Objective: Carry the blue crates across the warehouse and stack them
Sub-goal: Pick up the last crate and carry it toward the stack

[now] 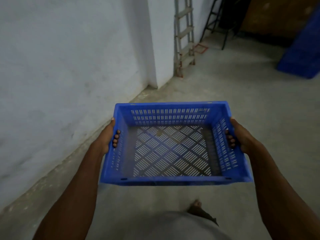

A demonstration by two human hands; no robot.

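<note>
A person holds an empty blue crate [174, 144] out in front at waist height, above the concrete floor [242, 101]. The left hand [106, 135] grips its left wall and the right hand [240, 135] its right wall, fingers [116, 138] curled through the side slots. A white wall [69, 66] runs close along the left. Ahead, a ladder [184, 35] leans at the wall's corner, a dark metal frame [218, 23] stands beyond it, and more blue crates [301, 54] sit by the floor's far right edge. One bare foot [195, 206] shows below.
</note>
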